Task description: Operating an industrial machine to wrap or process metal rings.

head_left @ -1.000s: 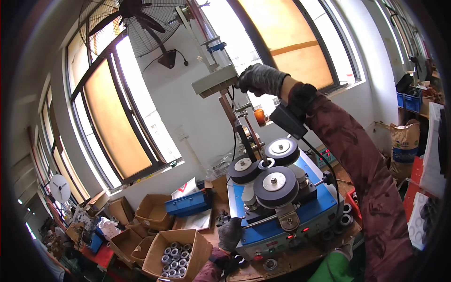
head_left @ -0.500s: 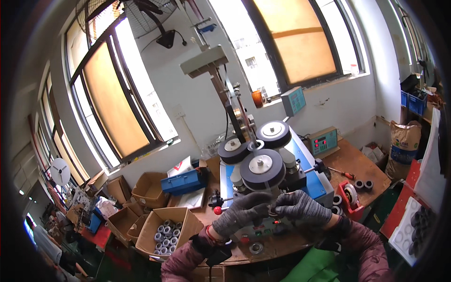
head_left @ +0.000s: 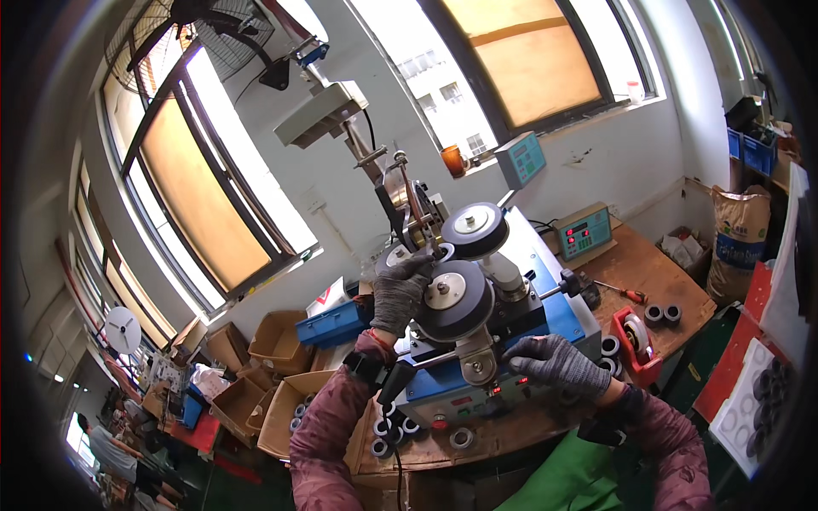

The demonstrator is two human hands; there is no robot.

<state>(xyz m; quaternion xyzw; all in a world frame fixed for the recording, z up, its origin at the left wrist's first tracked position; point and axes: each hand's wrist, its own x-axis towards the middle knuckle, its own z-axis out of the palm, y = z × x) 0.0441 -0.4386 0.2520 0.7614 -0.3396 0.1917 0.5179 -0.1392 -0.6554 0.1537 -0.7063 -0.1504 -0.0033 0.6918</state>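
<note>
My left hand (head_left: 402, 294), in a grey knit glove, reaches over the machine (head_left: 545, 307) between its black wheels. Its fingers are bent at a small metal ring (head_left: 446, 252) nested among the wheels; part of the grip is hidden. The front wheel (head_left: 452, 298) lies right beside this hand, and the rear wheel (head_left: 474, 228) is beyond the ring. Gloved too, my right hand (head_left: 558, 364) is closed at the machine's front, its fingertips near a metal bracket (head_left: 479, 362). Whatever those fingers hold is hidden.
Several rings (head_left: 392, 430) and a single ring (head_left: 462, 439) lie along the front table edge. An open cardboard box (head_left: 285, 417) stands left, near a blue toolbox (head_left: 328, 324). At right are a red tape dispenser (head_left: 635, 349), a screwdriver (head_left: 629, 295) and a control box (head_left: 584, 232).
My left hand has moved from the machine's front up and away to the ring among the wheels. My right hand stays near the front, now apart from the left. The view has shifted.
</note>
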